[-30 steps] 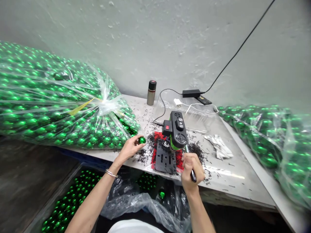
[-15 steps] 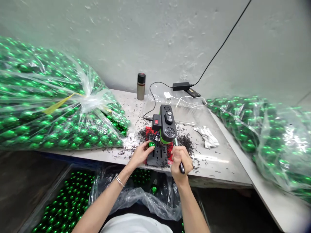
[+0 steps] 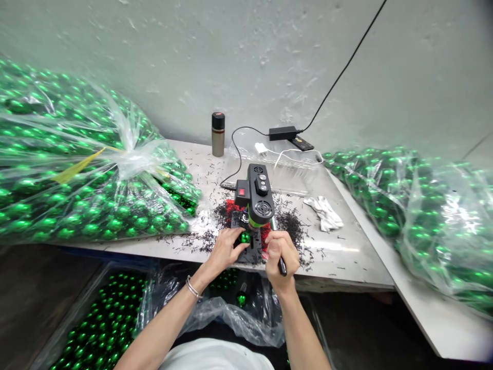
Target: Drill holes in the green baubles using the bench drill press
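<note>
Between the thumb and fingers of my left hand is a shiny green ball, held over the dark slotted base of a small black machine. The machine has a red switch, round vents and buttons on top. My right hand is wrapped round a lever with a black handle at the machine's right side. Heaps of small black pieces and some red material lie around the base.
Clear bags of green balls stand left and right. Behind the machine are a bottle, a power adapter and a clear plastic tray. White gloves lie at right. An open bag sits below the table edge.
My left hand has come slightly nearer with the green ball, and its fingers are spread more around it. My right hand stays on the lever. The whole view has shifted slightly.
</note>
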